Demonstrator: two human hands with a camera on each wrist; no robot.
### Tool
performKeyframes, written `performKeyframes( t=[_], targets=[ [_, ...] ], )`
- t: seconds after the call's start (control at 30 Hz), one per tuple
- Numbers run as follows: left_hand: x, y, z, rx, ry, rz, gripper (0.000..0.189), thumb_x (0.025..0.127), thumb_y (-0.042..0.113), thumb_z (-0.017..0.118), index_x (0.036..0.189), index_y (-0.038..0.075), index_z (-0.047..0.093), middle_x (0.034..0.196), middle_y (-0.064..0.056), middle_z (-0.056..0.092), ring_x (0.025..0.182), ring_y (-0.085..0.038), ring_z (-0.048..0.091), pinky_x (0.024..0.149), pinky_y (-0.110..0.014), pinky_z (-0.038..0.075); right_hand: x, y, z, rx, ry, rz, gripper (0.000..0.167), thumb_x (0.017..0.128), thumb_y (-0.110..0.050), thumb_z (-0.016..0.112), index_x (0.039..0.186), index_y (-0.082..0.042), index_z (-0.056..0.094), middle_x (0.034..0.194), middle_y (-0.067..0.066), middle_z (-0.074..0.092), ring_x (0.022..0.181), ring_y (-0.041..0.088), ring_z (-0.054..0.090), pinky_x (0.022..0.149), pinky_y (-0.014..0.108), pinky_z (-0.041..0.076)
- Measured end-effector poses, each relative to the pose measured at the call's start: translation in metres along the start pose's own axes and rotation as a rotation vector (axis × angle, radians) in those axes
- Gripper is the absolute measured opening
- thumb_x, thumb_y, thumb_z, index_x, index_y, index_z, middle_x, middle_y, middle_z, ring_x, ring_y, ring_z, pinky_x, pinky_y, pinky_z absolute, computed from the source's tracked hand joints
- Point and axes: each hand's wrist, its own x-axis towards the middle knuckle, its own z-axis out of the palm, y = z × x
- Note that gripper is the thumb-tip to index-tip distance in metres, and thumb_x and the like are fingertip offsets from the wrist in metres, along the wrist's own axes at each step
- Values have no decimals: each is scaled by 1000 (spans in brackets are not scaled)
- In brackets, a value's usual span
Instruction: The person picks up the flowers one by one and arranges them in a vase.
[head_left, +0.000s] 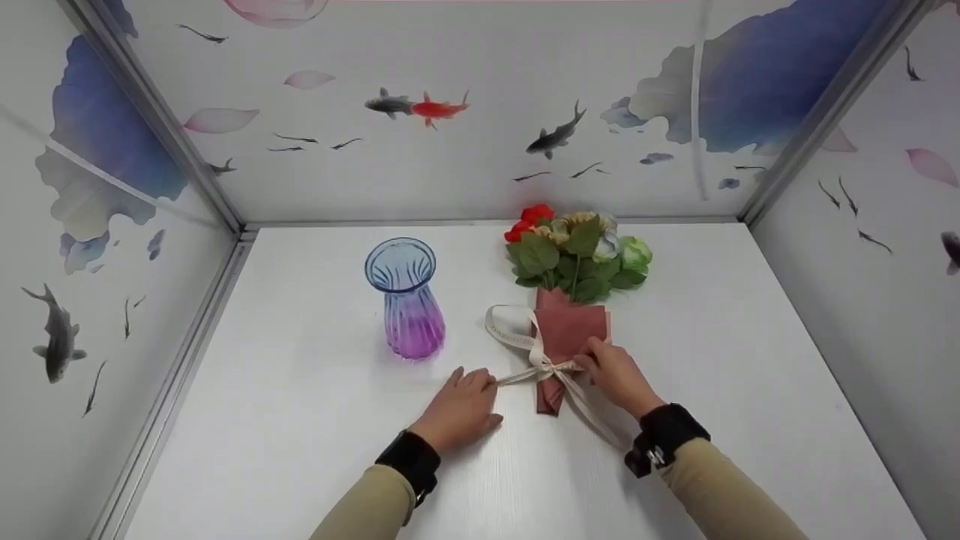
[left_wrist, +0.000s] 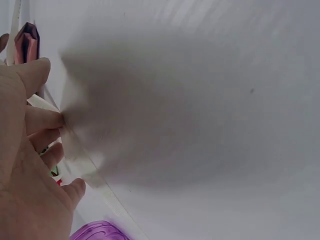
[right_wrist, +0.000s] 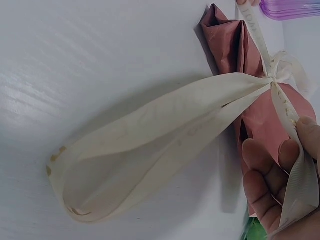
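Observation:
A bouquet of artificial flowers (head_left: 577, 247) lies on the table, its stems wrapped in dusty-red paper (head_left: 574, 330). A cream ribbon (head_left: 510, 339) is tied round the wrap, with one loop to the left and a long loop (right_wrist: 150, 115) towards the near right. My left hand (head_left: 461, 405), left of the wrap, holds a ribbon tail (left_wrist: 82, 160) stretched from the knot, close to the table. With thumb and fingers my right hand (head_left: 619, 375) pinches the ribbon just right of the knot, over the paper. In the right wrist view the ribbon also runs across its palm.
A blue-to-purple glass vase (head_left: 415, 315) stands upright left of the bouquet, beyond my left hand. The white table (head_left: 300, 420) is enclosed by printed panels at the back and both sides. The flower heads reach near the back panel (head_left: 450, 172).

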Motion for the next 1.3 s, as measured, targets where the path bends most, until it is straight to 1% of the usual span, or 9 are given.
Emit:
performKeyframes(
  t=[0.1,0.2,0.27,0.37,0.47,0.6,0.73,0.83,1.3],
  targets=[
    [3,-2,0,-5,114,20,28,97,30,70,110,5,70,107,-4,57,99,-21,62,95,-36,52,0,1,0,6,6,1,11,103,-13,60,94,-7,58,82,11,65,64,12,56,61,30,46],
    [5,-3,-1,-26,222,41,6,94,12,71,96,7,70,96,-2,55,83,-18,62,74,-30,54,0,0,0,10,4,1,11,103,-13,60,93,-7,58,81,11,64,64,13,56,61,30,45],
    [5,-3,-2,-58,258,48,6,92,3,70,93,8,67,93,-2,54,76,-17,62,66,-28,54,0,0,0,11,0,2,11,103,-13,60,94,-7,58,81,11,64,64,13,56,61,31,45],
    [5,-3,-3,-138,245,33,15,91,-6,65,95,8,61,92,-3,54,69,-17,60,60,-29,53,0,-1,0,13,-9,3,12,103,-13,60,94,-8,58,81,11,64,64,13,56,62,31,45],
    [4,-3,-4,-201,219,-10,21,93,-7,62,106,8,58,95,-4,57,66,-18,59,60,-31,54,0,-1,0,12,-12,-3,12,103,-13,60,94,-7,58,81,11,64,64,13,56,61,30,45],
    [4,-4,-5,-206,231,-46,26,94,-5,65,116,7,62,97,-5,57,66,-19,60,62,-33,55,0,0,0,13,-11,-4,12,103,-13,60,93,-7,57,81,12,64,64,13,55,61,31,45],
    [2,-6,-3,-186,269,-58,10,93,-1,67,100,6,69,87,-2,48,62,-17,56,56,-31,51,-1,2,0,7,-15,4,13,103,-14,60,92,-8,56,80,10,63,63,13,55,60,31,45],
    [2,-7,-2,-182,277,-67,8,91,-2,69,91,6,69,83,-1,44,61,-16,54,54,-30,49,-1,3,1,-3,-13,7,14,104,-15,60,92,-9,55,79,10,63,62,13,55,60,31,44],
    [-8,-21,-4,-220,247,-215,13,83,-8,70,84,4,66,81,-4,49,65,-25,62,56,-37,54,-3,9,-2,-50,17,50,14,104,-12,58,93,-6,53,81,9,61,66,16,55,62,34,46]
  ],
)
